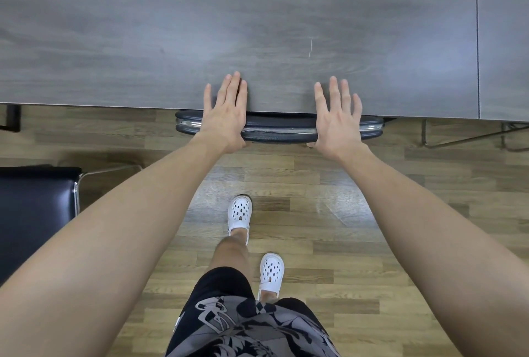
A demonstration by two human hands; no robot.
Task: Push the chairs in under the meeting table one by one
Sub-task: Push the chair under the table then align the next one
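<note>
As we look straight down, a grey bench (pixel 143 27) fills the view from 9 o'clock through 12 to 3. At the centre, a dark chair (pixel 280 130) sits tucked under the bench's near edge, and only its padded backrest with a chrome strip shows. The left hand (pixel 226 116) lies towards the backrest's 9 o'clock end and the right hand (pixel 337 119) towards its 3 o'clock end. Both have straight, spread fingers, with the palm heels over the backrest and the fingertips reaching across the bench top. We cannot tell how firmly they press. At 8 o'clock a second chair (pixel 34 207) stands out on the wood floor (pixel 372 227), apart from the bench. At 6 o'clock we see white clogs (pixel 240 212) and patterned shorts (pixel 243 325).
</note>
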